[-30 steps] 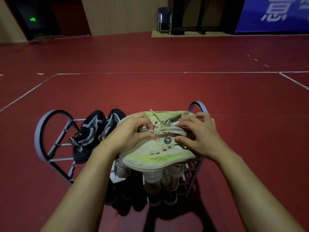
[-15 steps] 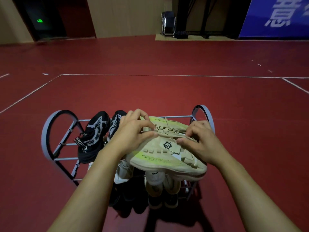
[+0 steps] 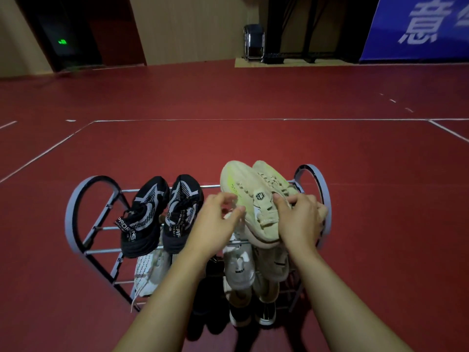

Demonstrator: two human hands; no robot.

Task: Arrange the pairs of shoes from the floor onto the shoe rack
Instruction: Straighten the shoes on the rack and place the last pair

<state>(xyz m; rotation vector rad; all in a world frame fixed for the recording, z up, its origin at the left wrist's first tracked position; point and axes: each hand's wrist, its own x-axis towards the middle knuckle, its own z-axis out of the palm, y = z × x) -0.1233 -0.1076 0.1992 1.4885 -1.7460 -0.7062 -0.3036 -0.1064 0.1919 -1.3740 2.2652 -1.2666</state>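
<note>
Change since the earlier frames: the pair of cream-and-lime knit sneakers [image 3: 256, 199], then held sideways above the rack, now lies toes-away on the top shelf at its right end; placement of this pair looks nearly complete.

Red sports floor [image 3: 228, 143], one, white court lines; no shoes visible on it.

Grey metal-tube shoe rack with looped ends [image 3: 76, 212], one. Top shelf: two pairs. Lower shelves: several pale and dark shoes, partly hidden, count uncertain.

Black-and-grey mesh trainers [image 3: 162, 212], one pair, top shelf, left of centre, just beside the cream pair.

Right hand [image 3: 302, 222], one, fingers curled over the cream pair's heel end, gripping.

Left hand [image 3: 215, 219], one, fingers loosely bent at the pair's left side; whether it grips cannot be told.
</note>
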